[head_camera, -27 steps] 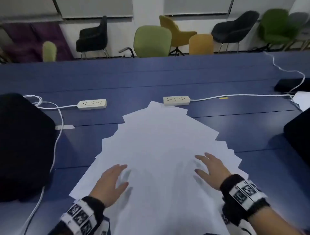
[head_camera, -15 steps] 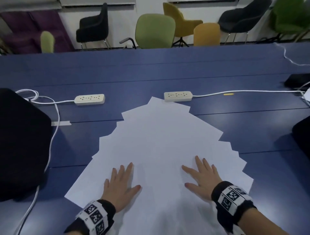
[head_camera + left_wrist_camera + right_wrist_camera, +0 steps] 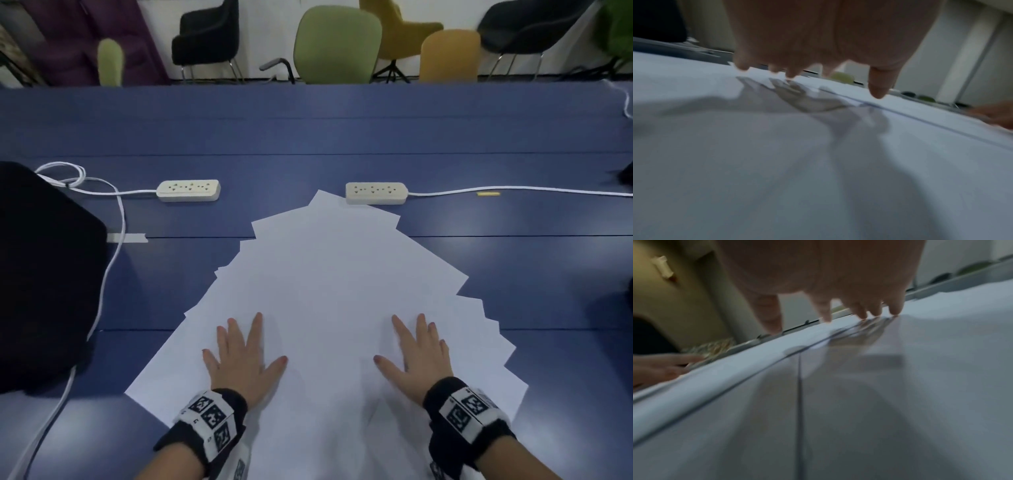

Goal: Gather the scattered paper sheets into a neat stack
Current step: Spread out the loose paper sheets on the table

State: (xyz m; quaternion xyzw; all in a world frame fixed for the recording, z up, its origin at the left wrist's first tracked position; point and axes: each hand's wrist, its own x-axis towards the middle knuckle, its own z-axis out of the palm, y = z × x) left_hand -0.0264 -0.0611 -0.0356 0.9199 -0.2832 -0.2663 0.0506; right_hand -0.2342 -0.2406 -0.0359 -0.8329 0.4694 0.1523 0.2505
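Note:
Several white paper sheets lie fanned and overlapping on the blue table, their corners sticking out on both sides. My left hand lies palm down on the near left part of the fan, fingers straight and spread. My right hand lies the same way on the near right part. In the left wrist view the left hand hovers close over the paper with fingertips pointing down. The right wrist view shows the right hand with fingertips meeting the sheets.
Two cream power strips with white cables lie beyond the paper; the right one touches the fan's far tip. A black chair back stands at the left edge. Chairs line the far side.
Both hands have gone from half-raised to flat on the sheets, fingers spread, and slid slightly nearer to me. The paper fan looks barely shifted.

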